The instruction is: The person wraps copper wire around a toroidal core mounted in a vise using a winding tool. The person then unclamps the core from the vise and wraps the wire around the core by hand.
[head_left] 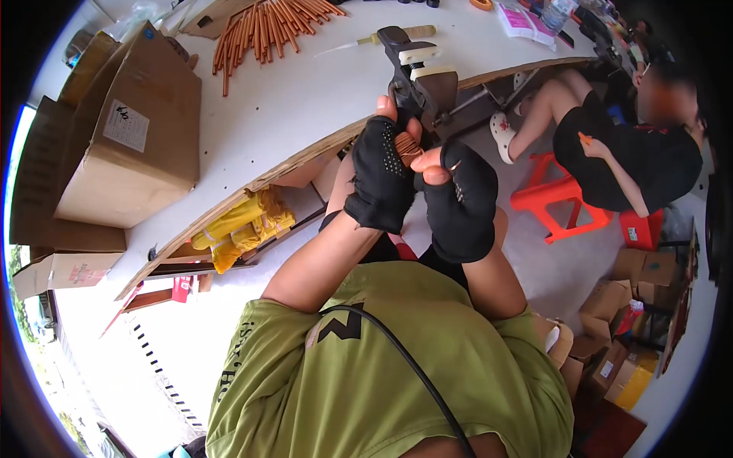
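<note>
Both hands wear black fingerless gloves and meet in front of the table edge, just below a bench vise (427, 72) with pale jaw pads. My left hand (382, 172) is closed around a small copper-coloured coil (408, 147), its thumb and a finger raised near the vise. My right hand (460, 198) pinches at the coil's lower right side with thumb and forefinger. A fan of copper-coloured rods (267, 30) lies on the table behind. Beside the vise is a thin tool (374, 38) with a yellowish handle.
Cardboard boxes (145, 114) stand on the white table (290, 99) at the left. Yellow bundles (244, 225) lie on a shelf under it. To the right, a person (611, 145) sits by a red stool (561, 198). More boxes (611, 305) fill the lower right floor.
</note>
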